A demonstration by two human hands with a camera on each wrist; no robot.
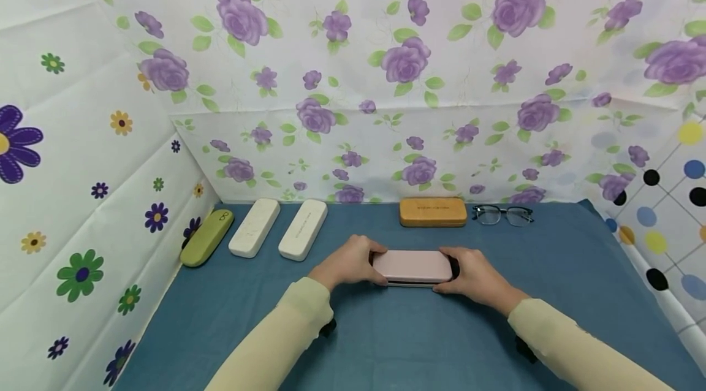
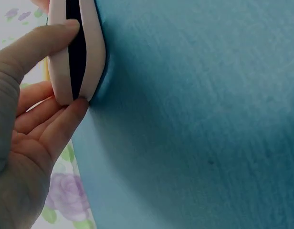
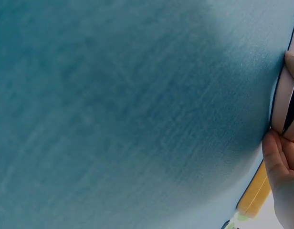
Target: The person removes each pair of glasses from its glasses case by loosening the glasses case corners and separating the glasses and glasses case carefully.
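Head: just below centre, left hand [image 1: 355, 262] and right hand [image 1: 478, 274] pinch opposite ends of pink case [image 1: 412, 266]. Left wrist: upper left, thumb [image 2: 47, 40] on dark seam [image 2: 77, 62]. Right wrist: right edge, same grip, partly cropped. Likely opening or closing the case; next move calls for even pressure both ends.

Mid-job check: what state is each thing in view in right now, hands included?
Pink case: slightly open, dark gap between its halves
Left hand: gripping the case's left end
Right hand: gripping its right end
Green case: closed
Left white case: closed
Right white case: closed
Orange case: closed
Glasses: out of any case; whether folded, too small to tell
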